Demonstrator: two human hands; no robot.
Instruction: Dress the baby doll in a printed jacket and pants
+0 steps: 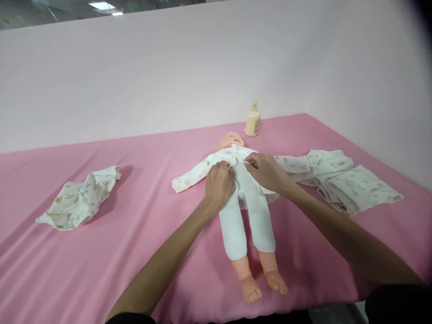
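Note:
A baby doll (265, 225) lies on its back on the pink-covered table, feet toward me, its body white cloth. It wears a white patterned baby shirt (199, 168), with the front parted over its chest. Thin white ties run from the shirt's front. My left hand (219, 183) is closed at the doll's chest, pinching one tie. Opposite it, my right hand (265, 171) pinches another tie on the shirt's other side. The fingertips partly hide the ties, and my hands cover some of the shirt.
A pale yellow pump bottle (253, 121) stands behind the doll's head. Crumpled patterned baby clothing (83, 198) lies at left, and folded patterned cloth (364, 189) at right, by the doll's sleeve. A pale wall (151, 76) rises behind the pink sheet (141, 252).

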